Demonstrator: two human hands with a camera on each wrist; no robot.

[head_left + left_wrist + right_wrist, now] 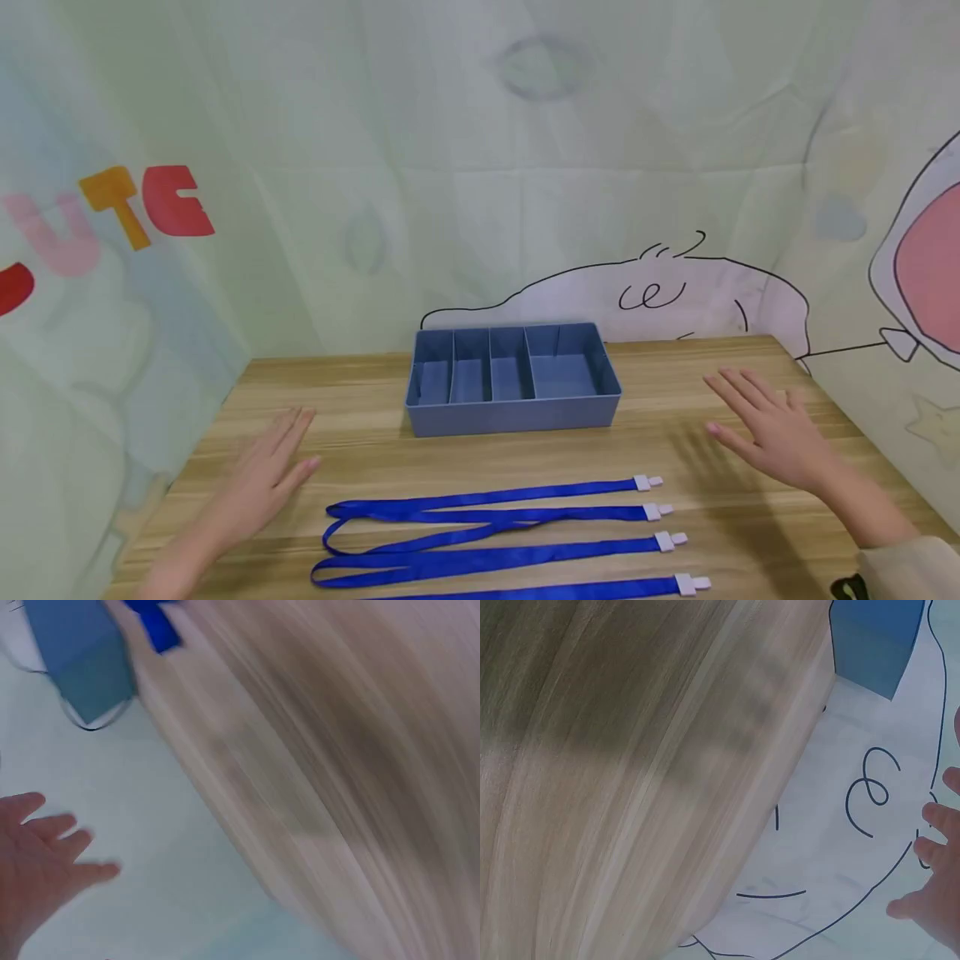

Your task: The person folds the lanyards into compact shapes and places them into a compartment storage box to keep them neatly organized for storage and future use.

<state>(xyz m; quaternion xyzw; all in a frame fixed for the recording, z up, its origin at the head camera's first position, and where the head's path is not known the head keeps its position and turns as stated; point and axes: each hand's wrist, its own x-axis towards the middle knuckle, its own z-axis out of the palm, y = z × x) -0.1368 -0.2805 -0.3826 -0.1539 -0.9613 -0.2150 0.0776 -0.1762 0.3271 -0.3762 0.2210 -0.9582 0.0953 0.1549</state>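
Several blue lanyards (pixel 480 562) with white plastic clips (pixel 664 542) lie side by side across the front of the table, clips toward the right. Behind them stands a blue-grey divided box (pixel 513 417) with three narrow compartments and one wide one on the right. My left hand (pixel 258 479) is held over the table's left side, fingers extended, holding nothing. On the other side, my right hand (pixel 776 433) hovers with spread fingers and casts a shadow on the wood. Both wrist views show the fingers apart from any object.
The wooden table (pixel 337 383) ends at a printed fabric backdrop (pixel 315 208) behind and on both sides. The box stands near the back edge. A dark band (pixel 849 587) shows by the right sleeve (pixel 911 567).
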